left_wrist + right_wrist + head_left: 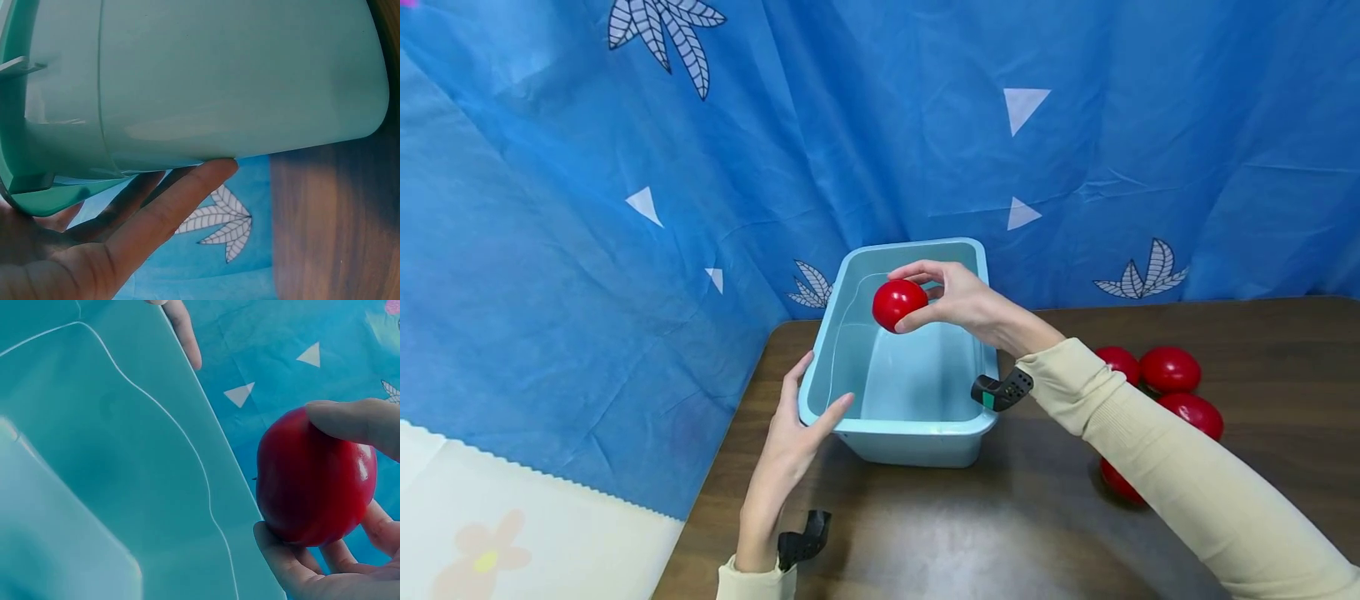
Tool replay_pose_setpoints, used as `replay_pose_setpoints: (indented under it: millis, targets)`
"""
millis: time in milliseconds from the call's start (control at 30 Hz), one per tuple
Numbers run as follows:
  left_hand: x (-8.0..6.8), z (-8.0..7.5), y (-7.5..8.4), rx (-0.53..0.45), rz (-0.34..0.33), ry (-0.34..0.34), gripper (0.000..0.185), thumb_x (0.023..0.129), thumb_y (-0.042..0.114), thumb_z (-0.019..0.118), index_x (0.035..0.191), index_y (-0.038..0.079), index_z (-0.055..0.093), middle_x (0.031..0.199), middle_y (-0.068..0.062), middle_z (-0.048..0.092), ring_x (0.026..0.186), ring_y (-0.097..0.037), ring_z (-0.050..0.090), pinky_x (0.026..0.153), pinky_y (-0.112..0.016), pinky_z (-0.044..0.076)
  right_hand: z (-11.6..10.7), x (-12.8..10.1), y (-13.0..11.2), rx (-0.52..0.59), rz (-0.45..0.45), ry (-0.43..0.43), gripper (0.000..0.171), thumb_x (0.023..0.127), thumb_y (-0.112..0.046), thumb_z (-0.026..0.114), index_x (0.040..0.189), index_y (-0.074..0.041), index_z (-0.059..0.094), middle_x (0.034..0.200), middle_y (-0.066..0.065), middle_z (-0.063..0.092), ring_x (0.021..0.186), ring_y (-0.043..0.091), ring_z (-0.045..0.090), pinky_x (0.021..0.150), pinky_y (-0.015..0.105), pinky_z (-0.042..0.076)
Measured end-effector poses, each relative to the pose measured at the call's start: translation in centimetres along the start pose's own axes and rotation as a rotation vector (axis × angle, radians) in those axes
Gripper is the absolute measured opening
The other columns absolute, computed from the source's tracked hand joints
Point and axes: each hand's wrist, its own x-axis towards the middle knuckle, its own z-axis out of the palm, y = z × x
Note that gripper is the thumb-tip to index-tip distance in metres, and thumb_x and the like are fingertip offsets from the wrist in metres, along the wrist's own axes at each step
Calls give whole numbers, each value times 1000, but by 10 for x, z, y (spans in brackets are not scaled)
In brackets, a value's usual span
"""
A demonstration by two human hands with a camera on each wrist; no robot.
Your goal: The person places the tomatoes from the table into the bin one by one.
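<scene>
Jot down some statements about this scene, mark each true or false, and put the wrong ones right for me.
1. The right grip holds a fruit. True.
2. That fruit is green. False: it is red.
3. The tub stands on the table. True.
4. Each grip holds a fruit. False: the left grip touches the tub instead.
5. Several fruits lie inside the tub. False: the other fruits in view lie on the table.
6. The cloth behind the tub is mostly blue. True.

At twelve o'clock, blue cloth [857,125] with white triangles [1025,107]; at eight, pale flower-printed cloth [550,533]; at five, brown wood-grain tabletop [1030,508].
</scene>
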Motion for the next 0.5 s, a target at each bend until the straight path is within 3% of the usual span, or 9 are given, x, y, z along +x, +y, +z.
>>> replay_pose_setpoints:
  millis: [500]
  targets:
    - [-1,-1,1,3,4,8,92,93,40,77,165,23,21,163,-13,35,143,-42,42,110,-63,45,1,-4,1,24,18,-34,74,77,-1,87,145,-10,58,146,15,52,127,37,53,92,47,60]
